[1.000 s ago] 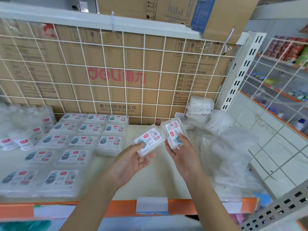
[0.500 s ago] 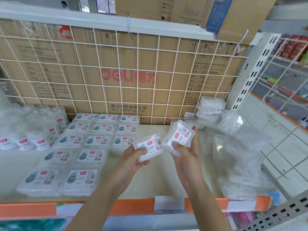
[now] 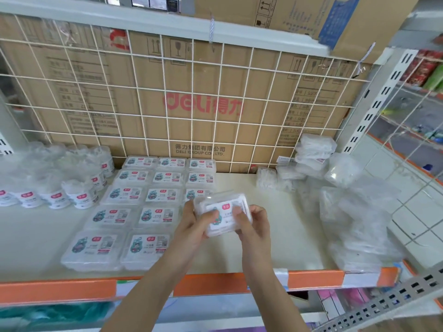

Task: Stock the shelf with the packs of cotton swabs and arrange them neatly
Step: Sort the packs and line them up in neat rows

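Both hands hold clear flat cotton swab packs (image 3: 224, 213) stacked together above the cream shelf (image 3: 275, 236), label up. My left hand (image 3: 194, 224) grips the stack's left side with the thumb on the label. My right hand (image 3: 251, 222) grips its right side, thumb on top. To the left, several identical packs (image 3: 134, 212) lie in neat rows and columns on the shelf. Loose unsorted packs (image 3: 314, 154) are piled at the back right.
Round tubs of swabs (image 3: 72, 188) stand at the left. Crumpled clear plastic bags (image 3: 354, 224) fill the shelf's right end. A white wire grid (image 3: 239, 97) with cardboard boxes behind closes the back. An orange strip (image 3: 311, 279) edges the shelf front.
The two packs, held apart one in each hand before, have come together into one stack held by both hands. The view has shifted so the shelf sits further right.
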Demonstrator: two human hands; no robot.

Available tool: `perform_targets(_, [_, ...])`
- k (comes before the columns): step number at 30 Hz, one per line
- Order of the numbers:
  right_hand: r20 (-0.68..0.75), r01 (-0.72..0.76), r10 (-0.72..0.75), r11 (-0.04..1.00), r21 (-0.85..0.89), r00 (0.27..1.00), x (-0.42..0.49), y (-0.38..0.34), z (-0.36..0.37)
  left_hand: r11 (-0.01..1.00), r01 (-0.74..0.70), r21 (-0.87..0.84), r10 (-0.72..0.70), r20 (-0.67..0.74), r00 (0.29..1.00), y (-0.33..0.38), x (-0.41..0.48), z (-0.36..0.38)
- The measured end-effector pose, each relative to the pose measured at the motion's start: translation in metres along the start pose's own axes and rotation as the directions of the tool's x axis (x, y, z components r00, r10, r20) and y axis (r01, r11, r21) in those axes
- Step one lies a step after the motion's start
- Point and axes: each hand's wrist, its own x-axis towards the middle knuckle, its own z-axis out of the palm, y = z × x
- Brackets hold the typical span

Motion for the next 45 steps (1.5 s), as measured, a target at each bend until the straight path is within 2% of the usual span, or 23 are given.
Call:
perform_targets(2, [0.027, -0.018, 0.019, 0.999, -0.031, 0.999, -0.002, 0.000, 0.000, 0.999, -0.016, 0.038, 0.017, -0.039, 0.999, 0.001, -0.004, -0.006])
perform_targets(6, [0.183, -0.076, 0.101, 0.988, -0.135, 0.978, -0.007, -0.007, -0.001, 0.991, -0.052, 0.124, 0.055, -0.020, 0.998, 0.007, -0.012, -0.016])
perform_targets(8, [0.231, -0.073, 0.103, 0.988, -0.136, 0.967, -0.009, -0.010, -0.001, 0.955, -0.098, 0.280, 0.104, -0.004, 0.995, 0.010, -0.015, -0.022])
perform_targets(10, [0.199, -0.077, 0.104, 0.988, -0.137, 0.974, -0.009, -0.006, -0.001, 0.877, -0.190, 0.442, 0.193, 0.037, 0.980, 0.013, -0.016, -0.030])
perform_targets(11, [0.162, -0.087, 0.112, 0.984, -0.155, 0.980, -0.010, -0.003, -0.002, 0.813, -0.254, 0.525, 0.256, 0.071, 0.964, 0.014, -0.016, -0.037])
perform_targets(13, [0.079, -0.111, 0.133, 0.966, -0.235, 0.988, -0.011, 0.006, -0.005, 0.616, -0.353, 0.704, 0.336, 0.170, 0.927, 0.014, -0.017, -0.053])
perform_targets(15, [0.017, -0.142, 0.155, 0.935, -0.324, 0.988, -0.010, 0.014, -0.009, 0.295, -0.344, 0.891, 0.366, 0.227, 0.902, 0.006, -0.015, -0.073])
perform_targets(17, [-0.015, -0.163, 0.170, 0.911, -0.378, 0.985, -0.006, 0.022, -0.011, -0.026, -0.278, 0.960, 0.318, 0.272, 0.908, -0.002, -0.015, -0.087])
perform_targets(19, [-0.019, -0.173, 0.184, 0.880, -0.442, 0.983, 0.001, 0.031, -0.010, -0.177, -0.243, 0.954, 0.269, 0.284, 0.920, -0.009, -0.014, -0.098])
perform_targets(24, [-0.021, -0.134, 0.146, 0.829, -0.543, 0.989, 0.012, 0.048, 0.004, -0.228, -0.207, 0.951, 0.216, 0.257, 0.942, -0.013, -0.015, -0.101])
perform_targets(28, [-0.016, -0.064, 0.073, 0.727, -0.684, 0.997, 0.013, 0.057, 0.011, -0.218, -0.199, 0.955, 0.222, 0.247, 0.943, -0.013, -0.015, -0.100])
perform_targets(30, [-0.005, -0.031, 0.038, 0.725, -0.688, 0.999, 0.011, 0.060, 0.011, -0.218, -0.196, 0.956, 0.223, 0.244, 0.944, -0.012, -0.016, -0.100])
perform_targets(33, [0.145, 0.099, -0.008, 0.764, -0.638, 0.989, 0.004, 0.060, 0.007, -0.212, -0.196, 0.957, 0.217, 0.242, 0.946, -0.012, -0.016, -0.100])
perform_targets(35, [0.274, 0.214, -0.046, 0.751, -0.625, 0.961, 0.001, 0.060, 0.003, -0.209, -0.196, 0.958, 0.225, 0.242, 0.944, -0.012, -0.017, -0.101])
perform_targets(38, [0.310, 0.320, -0.138, 0.666, -0.674, 0.941, 0.004, 0.062, 0.002, -0.205, -0.193, 0.960, 0.223, 0.237, 0.945, -0.010, -0.017, -0.101])
perform_targets(45, [0.244, 0.303, -0.182, 0.479, -0.824, 0.952, 0.008, 0.063, 0.014, -0.231, -0.217, 0.949, 0.278, 0.278, 0.920, -0.013, -0.016, -0.101])
